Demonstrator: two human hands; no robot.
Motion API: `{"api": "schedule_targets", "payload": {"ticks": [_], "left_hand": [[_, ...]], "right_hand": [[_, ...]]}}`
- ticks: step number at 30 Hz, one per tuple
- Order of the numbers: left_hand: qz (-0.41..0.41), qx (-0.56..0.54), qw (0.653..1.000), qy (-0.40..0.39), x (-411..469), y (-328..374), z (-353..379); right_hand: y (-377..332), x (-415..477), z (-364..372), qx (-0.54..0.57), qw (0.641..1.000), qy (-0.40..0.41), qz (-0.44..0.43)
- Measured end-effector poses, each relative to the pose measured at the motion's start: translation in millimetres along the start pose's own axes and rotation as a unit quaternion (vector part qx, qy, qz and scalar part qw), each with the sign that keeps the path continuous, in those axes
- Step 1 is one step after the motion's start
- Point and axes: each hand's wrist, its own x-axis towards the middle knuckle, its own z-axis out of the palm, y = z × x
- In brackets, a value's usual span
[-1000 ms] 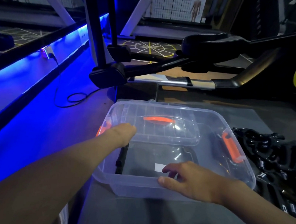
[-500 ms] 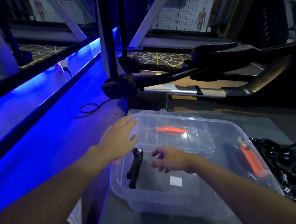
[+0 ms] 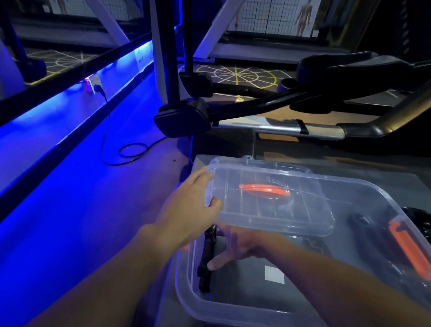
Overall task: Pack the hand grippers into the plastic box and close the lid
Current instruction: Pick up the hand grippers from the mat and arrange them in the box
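Gripping the lid (image 3: 270, 208) at its left edge, left hand (image 3: 193, 210) fingers curled round it over the plastic box (image 3: 224, 314); right hand (image 3: 241, 249), fingers spread, touched a hand gripper (image 3: 206, 267) inside. Loose grip could have dropped lid onto that wrist.

floor (image 3: 53, 203): blue-lit | exercise machine (image 3: 341, 100): black | anatomy posters (image 3: 304, 13): back wall

Right hand (image 3: 239, 246) blurred; hand grippers (image 3: 430, 228) cut off rightward
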Motion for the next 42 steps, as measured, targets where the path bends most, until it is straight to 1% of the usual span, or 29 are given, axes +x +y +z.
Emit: {"api": "schedule_targets", "payload": {"ticks": [6,8,10,12,14,16,18,19,20,21,22,25,27,29,32,35,38,42], "left_hand": [[-0.003,0.005,1.0,-0.007,-2,3,-4],[-0.004,0.008,1.0,-0.013,-4,6,-6],[-0.003,0.016,1.0,-0.02,-7,9,-7],[0.002,0.017,0.999,-0.035,-11,11,-9],[0.003,0.018,0.999,-0.047,-18,12,-7],[-0.004,0.015,0.999,-0.044,-25,15,-4],[-0.007,0.023,0.999,-0.041,-32,21,-2],[-0.004,0.029,0.999,-0.041,-34,24,-2],[-0.005,0.03,0.999,-0.044,-37,28,-2],[-0.009,0.025,0.999,-0.047,-39,31,-4],[-0.016,0.018,0.998,-0.052,-40,34,-5],[-0.023,0.01,0.998,-0.055,-41,37,-6],[-0.019,0.018,0.998,-0.058,-41,36,-4],[-0.016,0.023,0.998,-0.056,-40,35,0],[-0.006,0.025,0.998,-0.05,-40,41,7],[-0.008,0.015,0.998,-0.063,-40,48,12],[-0.013,0.011,0.997,-0.078,-40,53,16],[0.003,0.009,0.996,-0.083,-40,57,23]], "right_hand": [[0,-3,0,-0.007,1.0,-0.006,-0.021],[-6,-14,-7,-0.011,1.0,0.0,-0.006],[-12,-34,-21,-0.032,0.999,0.026,0.015],[-13,-66,-41,-0.071,0.994,0.079,0.01],[-8,-106,-60,-0.153,0.976,0.154,0.006],[3,-149,-77,-0.251,0.938,0.237,0.033],[18,-185,-89,-0.318,0.891,0.309,0.101],[26,-201,-93,-0.323,0.875,0.331,0.144],[34,-214,-96,-0.305,0.869,0.345,0.183],[43,-226,-97,-0.269,0.872,0.352,0.209],[52,-235,-98,-0.224,0.882,0.352,0.218],[71,-254,-92,-0.123,0.914,0.339,0.183],[75,-263,-86,-0.091,0.916,0.356,0.161],[78,-268,-80,-0.079,0.913,0.368,0.156],[82,-275,-74,-0.091,0.91,0.365,0.177],[88,-285,-73,-0.076,0.907,0.367,0.19],[97,-294,-74,-0.047,0.91,0.371,0.181],[104,-302,-72,-0.051,0.907,0.375,0.184]]}}
